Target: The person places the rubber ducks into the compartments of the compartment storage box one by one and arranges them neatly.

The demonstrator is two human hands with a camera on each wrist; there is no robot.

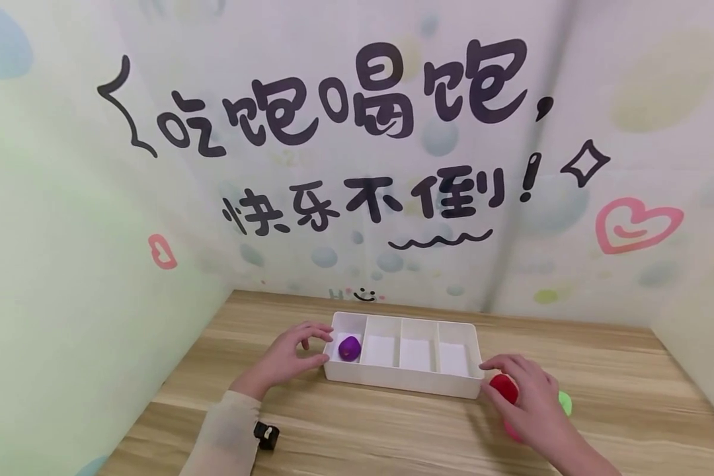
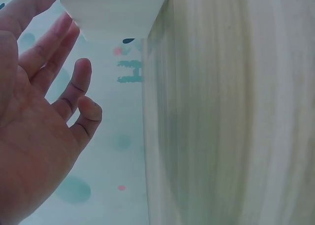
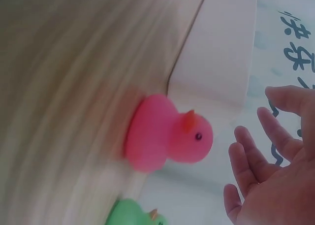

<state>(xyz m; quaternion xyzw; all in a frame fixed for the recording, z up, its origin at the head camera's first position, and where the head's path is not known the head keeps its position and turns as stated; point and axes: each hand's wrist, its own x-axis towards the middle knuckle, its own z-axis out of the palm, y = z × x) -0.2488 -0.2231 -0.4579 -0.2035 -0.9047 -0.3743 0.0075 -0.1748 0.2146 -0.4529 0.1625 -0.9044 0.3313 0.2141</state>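
At the left of the wooden table [image 1: 345,430], I see a person's forearm in a pale sleeve [image 1: 223,433], with a small black object [image 1: 266,437] beside it. The left hand [image 1: 285,357] is released: its fingers are loosely bent, thumb apart, tips right up against the left end of a white tray [image 1: 403,381]. From here I cannot tell whether they press on it.

The tray lies lengthwise between the two hands, split into four compartments in a row. A round purple toy [image 1: 349,348] sits in the leftmost one, just beside the left fingertips and well apart from the right hand. Behind the tray rises a pale wall [image 1: 309,264] with bold black Chinese writing, soft blue spots and pink hearts.

At the tray's right end is the right hand [image 1: 531,400], also released, its fingers gently curved and its thumb spread, with tips close to the corner. A red object [image 1: 502,389] shows in the gap between thumb and fingers. Under the hand, a pink duck [image 3: 152,136] stands on the table near the tray's end, and farther right is a green duck [image 3: 129,215], partly hidden.
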